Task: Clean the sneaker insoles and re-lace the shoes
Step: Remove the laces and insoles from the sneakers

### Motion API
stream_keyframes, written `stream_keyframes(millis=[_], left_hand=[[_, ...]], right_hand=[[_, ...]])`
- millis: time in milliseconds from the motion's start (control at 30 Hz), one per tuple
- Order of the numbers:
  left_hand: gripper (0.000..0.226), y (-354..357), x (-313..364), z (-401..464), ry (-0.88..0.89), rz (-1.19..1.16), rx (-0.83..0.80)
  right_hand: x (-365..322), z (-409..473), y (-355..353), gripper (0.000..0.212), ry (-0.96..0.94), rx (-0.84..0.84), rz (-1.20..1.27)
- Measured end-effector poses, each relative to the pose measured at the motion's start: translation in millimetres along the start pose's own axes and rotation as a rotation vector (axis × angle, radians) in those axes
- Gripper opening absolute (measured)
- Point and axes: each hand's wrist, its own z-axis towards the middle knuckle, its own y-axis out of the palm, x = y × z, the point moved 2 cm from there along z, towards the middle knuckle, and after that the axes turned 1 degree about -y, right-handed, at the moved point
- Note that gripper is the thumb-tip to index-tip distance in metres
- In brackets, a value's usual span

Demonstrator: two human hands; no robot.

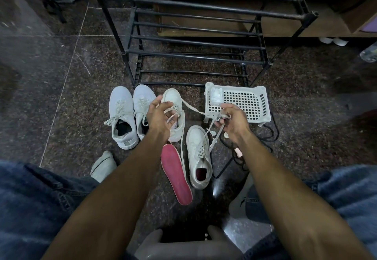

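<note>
A pair of sneakers (130,115) lies left; right of it a sneaker (175,113), then a basket (240,100). Behind them stands a rack (200,35). Nearer lie an insole (176,176) and, to its right, another sneaker (199,155).

Dim indoor light; the floor (61,96) shows a small glare patch. Edges are blurred, darkened and bent by the wide lens.

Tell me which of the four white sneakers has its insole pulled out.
The sneaker under the left hand, third from the left: its lace runs to the right hand, red insole just below.
</note>
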Motion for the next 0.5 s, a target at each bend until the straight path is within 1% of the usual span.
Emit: stream_keyframes(millis=[100,167,200,233,300,333,400,500], left_hand=[[0.052,-4.6,-17.0,-3.7,-0.014,0.475,-0.127],[0.060,-0.7,-37.5,-11.8,-0.065,0.735,-0.272],[0.059,3.7,-48.1,-15.1,-0.079,0.819,-0.336],[0.052,8.9,-56.5,-18.0,-0.077,0.879,-0.374],[0.029,21.7,-65.2,-23.6,-0.068,0.909,-0.395],[0.024,27.7,-65.1,-25.3,-0.048,0.908,-0.393],[0.025,33.4,-59.3,-21.7,0.003,0.912,-0.332],[0.023,22.1,-42.6,-0.2,-0.004,0.815,-0.081]], right_hand=[[-7.8,-0.4,4.3,0.025,-0.013,-0.110,-0.099],[-15.9,-2.5,15.1,0.024,-0.030,-0.210,-0.210],[-21.1,-3.3,21.6,0.023,-0.040,-0.258,-0.264],[-26.7,-4.2,27.7,0.023,-0.045,-0.304,-0.311],[-40.5,-5.7,36.9,0.024,-0.065,-0.363,-0.410],[-48.3,-5.9,39.4,0.024,-0.087,-0.371,-0.469],[-62.6,-3.9,38.8,0.020,-0.144,-0.336,-0.617],[-69.2,14.4,21.3,0.007,-0.201,-0.151,-0.826]])
